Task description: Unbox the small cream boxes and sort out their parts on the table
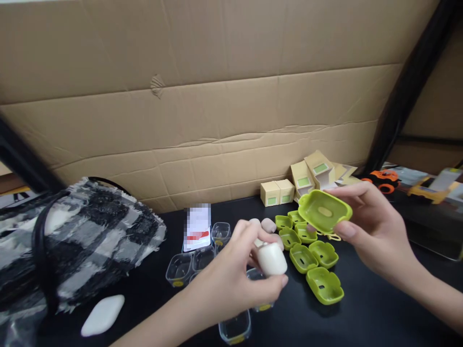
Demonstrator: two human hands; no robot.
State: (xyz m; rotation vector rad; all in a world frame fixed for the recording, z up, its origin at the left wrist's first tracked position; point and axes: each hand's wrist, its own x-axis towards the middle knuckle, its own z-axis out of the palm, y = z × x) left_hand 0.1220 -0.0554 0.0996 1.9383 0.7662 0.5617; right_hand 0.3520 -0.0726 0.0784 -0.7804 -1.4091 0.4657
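My left hand (242, 270) grips a small white rounded case (272, 259) between thumb and fingers, held above the dark table. In my right hand (372, 231) is a green soft cover (323, 210), its hollow side turned toward me and an oval mark on its inner floor. The case and the cover are apart. Below the cover, several more green covers (324, 285) lie open side up on the table. Clear plastic boxes (235, 326) with yellow stickers stand around and partly behind my left hand. A few more white rounded pieces (268, 225) sit behind its fingers.
Small cream cartons (270, 193) stand at the back against a cardboard wall (217, 96). A phone (197, 227) leans behind the clear boxes. At left lie a checked fabric bag (104, 241) and a white flat object (103, 315). An orange toy truck (381, 180) is at right.
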